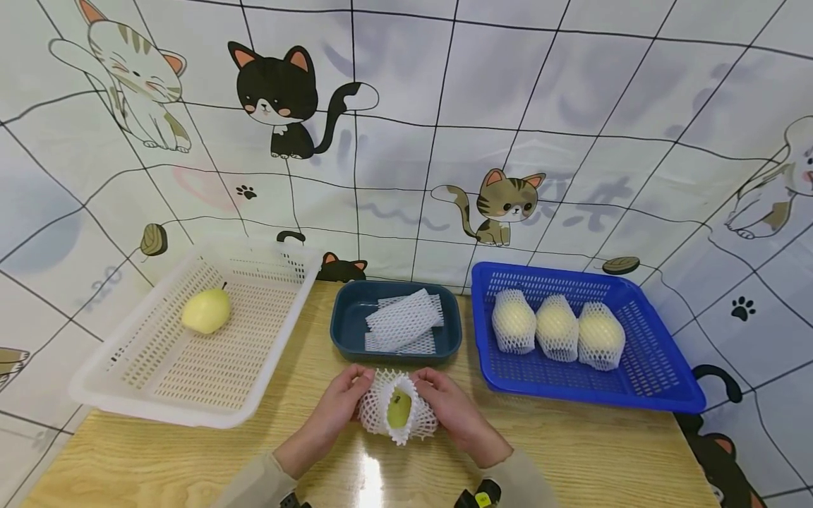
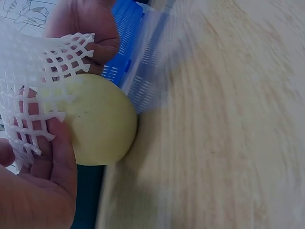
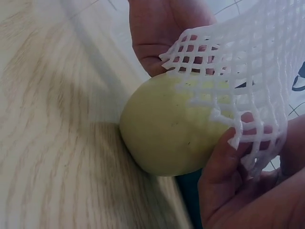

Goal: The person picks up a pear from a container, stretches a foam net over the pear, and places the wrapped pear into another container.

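Between both hands is a yellow-green pear [image 1: 399,408], partly inside a white foam net sleeve [image 1: 375,415]. My left hand [image 1: 335,408] pinches the sleeve's left side, thumb outside and fingers inside the mesh. On the other side my right hand [image 1: 456,413] holds the sleeve the same way. Through the sleeve's open end the pear's top shows in the head view. Low over the wooden tabletop, the pear's bare rounded end [image 2: 107,126] sticks out of the mesh in the left wrist view. The right wrist view has that bare end [image 3: 162,129] too, with mesh covering the rest.
A white basket [image 1: 267,353] at left holds one bare pear [image 1: 207,310]. Behind the hands, a dark teal tray [image 1: 343,339] contains several flat foam nets [image 1: 403,321]. At right stands a blue basket [image 1: 660,381] with three net-wrapped pears [image 1: 557,328]. A cat-print curtain [image 1: 406,141] hangs behind.
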